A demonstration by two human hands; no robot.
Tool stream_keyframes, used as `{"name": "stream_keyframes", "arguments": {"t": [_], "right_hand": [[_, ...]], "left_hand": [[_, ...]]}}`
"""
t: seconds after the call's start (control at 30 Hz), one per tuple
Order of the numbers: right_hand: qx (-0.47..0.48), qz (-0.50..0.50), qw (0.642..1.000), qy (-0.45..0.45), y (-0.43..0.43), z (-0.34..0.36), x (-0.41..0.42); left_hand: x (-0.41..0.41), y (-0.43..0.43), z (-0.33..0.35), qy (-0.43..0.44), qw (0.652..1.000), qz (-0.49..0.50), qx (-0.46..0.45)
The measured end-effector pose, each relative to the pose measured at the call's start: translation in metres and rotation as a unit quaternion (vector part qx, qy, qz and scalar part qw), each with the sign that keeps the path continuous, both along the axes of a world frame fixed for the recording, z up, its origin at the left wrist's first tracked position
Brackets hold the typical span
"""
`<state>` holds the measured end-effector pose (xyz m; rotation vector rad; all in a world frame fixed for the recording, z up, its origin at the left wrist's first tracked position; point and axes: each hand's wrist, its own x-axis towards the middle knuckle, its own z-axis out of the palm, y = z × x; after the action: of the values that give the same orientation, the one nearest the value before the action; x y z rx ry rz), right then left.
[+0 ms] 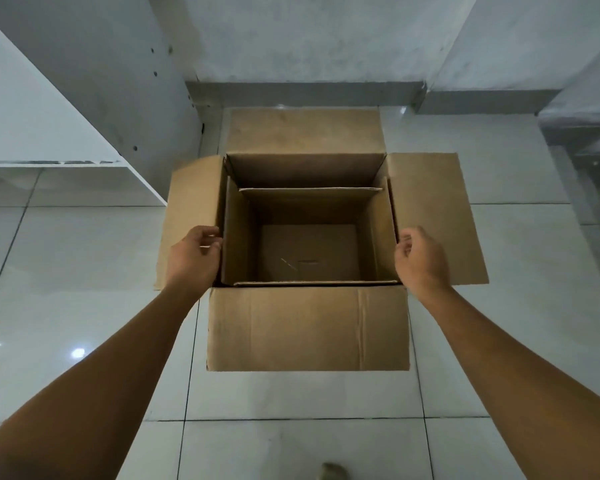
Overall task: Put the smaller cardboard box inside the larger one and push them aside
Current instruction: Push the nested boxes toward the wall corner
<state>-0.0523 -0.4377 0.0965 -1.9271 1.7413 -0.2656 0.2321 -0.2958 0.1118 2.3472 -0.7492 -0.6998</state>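
Two boxes are nested now: the smaller cardboard box (307,237) sits inside the larger one (307,327) on the tiled floor (84,306), so only the push aside is left. My left hand (193,259) and right hand (420,259) curl at its side rims, seemingly gripping nothing. Both boxes are plain brown, empty, flaps open.

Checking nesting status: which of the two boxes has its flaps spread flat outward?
The larger cardboard box, the outer one on the tiled floor. Its four flaps lie splayed out; the smaller cardboard box sits inside it with flaps upright.
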Motion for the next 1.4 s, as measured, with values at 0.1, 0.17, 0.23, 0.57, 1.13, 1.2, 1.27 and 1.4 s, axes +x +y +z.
{"name": "stream_keyframes", "arguments": {"t": [0.1,0.17,0.23,0.57,1.13,1.2,1.27,1.4], "right_hand": [[-0.016,-0.017,1.0,-0.008,0.024,-0.006,-0.013],[-0.036,-0.03,0.999,0.001,0.04,-0.015,-0.021],[-0.044,-0.054,0.997,0.022,0.052,-0.025,-0.027],[0.031,0.003,0.994,0.105,0.062,-0.08,-0.03],[-0.033,-0.033,0.997,0.059,-0.007,-0.098,0.02],[-0.034,-0.033,0.997,0.066,-0.02,-0.099,0.03],[-0.036,-0.026,0.997,0.071,-0.035,-0.1,0.039],[-0.034,-0.022,0.996,0.076,-0.066,-0.101,0.057]], "left_hand": [[-0.006,0.024,-0.003,-0.006,1.0,0.016,0.009],[-0.009,0.042,-0.01,-0.008,0.999,0.033,0.021],[-0.013,0.058,-0.022,-0.008,0.998,0.047,0.037],[-0.025,0.071,-0.083,-0.01,0.991,-0.064,0.12],[0.02,-0.015,-0.12,-0.085,0.993,-0.052,0.063],[0.029,-0.029,-0.121,-0.093,0.992,-0.055,0.064],[0.038,-0.043,-0.122,-0.098,0.991,-0.061,0.068],[0.055,-0.071,-0.123,-0.097,0.991,-0.059,0.065]]}}
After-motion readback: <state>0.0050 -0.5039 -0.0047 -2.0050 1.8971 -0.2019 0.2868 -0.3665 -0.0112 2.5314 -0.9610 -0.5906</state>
